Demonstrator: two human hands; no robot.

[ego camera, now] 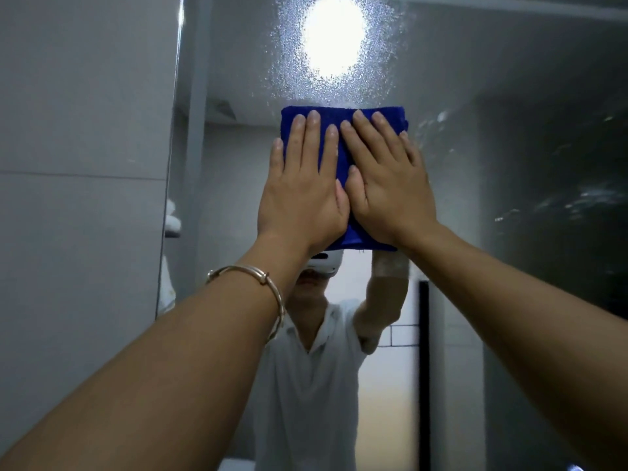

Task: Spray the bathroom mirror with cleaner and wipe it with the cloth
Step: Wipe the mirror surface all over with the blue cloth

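A folded blue cloth [343,158] lies flat against the bathroom mirror [492,113], a little above the middle of the view. My left hand [300,185] presses on its left half with straight fingers pointing up. My right hand [387,185] presses on its right half the same way, the two hands side by side and touching. Just above the cloth, fine spray droplets [384,45] cover the glass around the reflection of a bright ceiling light. No spray bottle is in view.
A grey tiled wall [81,164] meets the mirror's left edge [170,164]. The mirror reflects a person in a white shirt with raised arms and a dark door frame [424,368]. Smears streak the glass at right [560,202]. A bangle [261,283] circles my left wrist.
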